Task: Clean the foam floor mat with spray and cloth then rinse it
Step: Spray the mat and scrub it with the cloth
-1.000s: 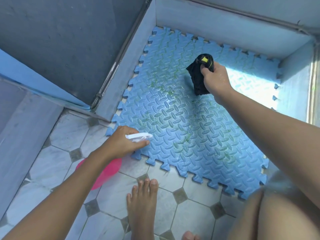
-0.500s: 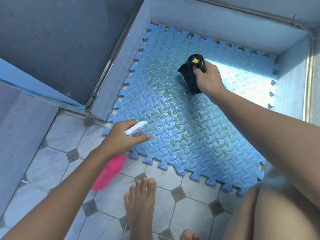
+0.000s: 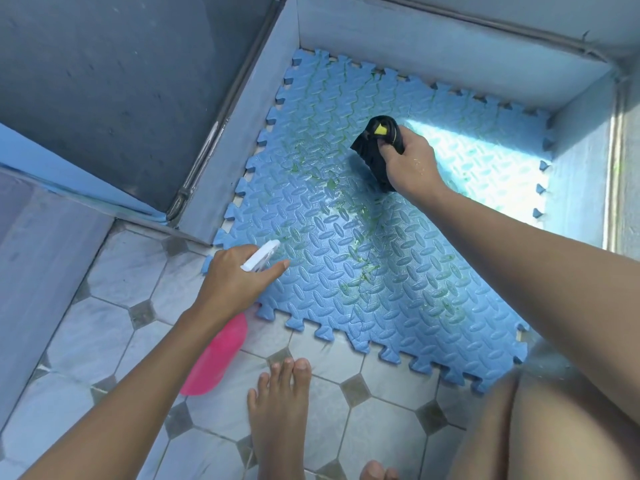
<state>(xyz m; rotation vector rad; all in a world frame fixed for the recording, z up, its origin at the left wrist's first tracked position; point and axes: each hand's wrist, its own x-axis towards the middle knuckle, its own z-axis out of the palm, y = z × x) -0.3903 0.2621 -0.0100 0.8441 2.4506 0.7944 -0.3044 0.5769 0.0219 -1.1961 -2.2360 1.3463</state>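
Over the near left corner of the blue foam mat (image 3: 398,271), which lies flat in a walled recess with its near edge out on the tiled floor (image 3: 131,278) and green smears (image 3: 360,209) across its middle, the pink spray bottle (image 3: 218,355) has tipped its white head from level to slanting upward. The left hand (image 3: 232,282) grips the bottle's neck, forefinger stretched straight under the head. Toward the mat's far edge, the right hand (image 3: 412,164) is clenched round a bunched black cloth (image 3: 372,150) held down at the mat.

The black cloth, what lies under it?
The blue foam mat, with green stains nearby. The right hand grips the black cloth; the patch beneath it is covered.
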